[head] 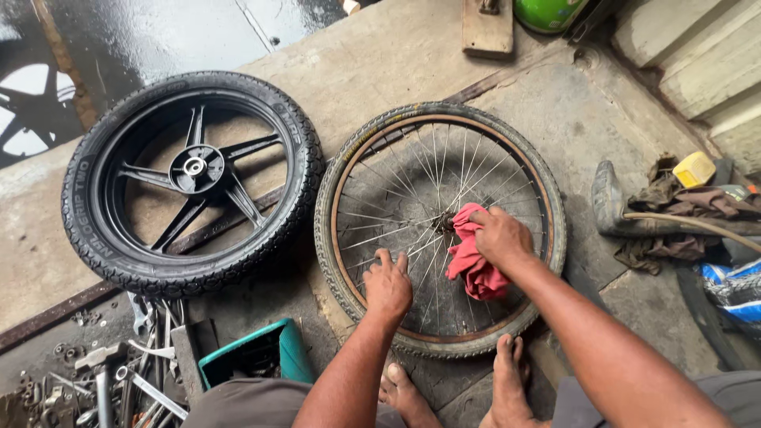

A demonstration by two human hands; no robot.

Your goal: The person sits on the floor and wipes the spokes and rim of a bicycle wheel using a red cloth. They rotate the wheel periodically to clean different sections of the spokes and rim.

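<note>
While the left hand (388, 287) rests fingers spread on the spoked wheel (440, 230) (rim near bare feet), right hand (499, 236) pinches a red rag (473, 261).

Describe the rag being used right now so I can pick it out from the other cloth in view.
Find the spoked bicycle wheel lying flat on the concrete floor, right of the black motorcycle wheel. At its hub, the right hand presses a crumpled rag onto the spokes, while the left hand rests on them. It is pinkish-red, unlike the brown cloth pile further right.
</note>
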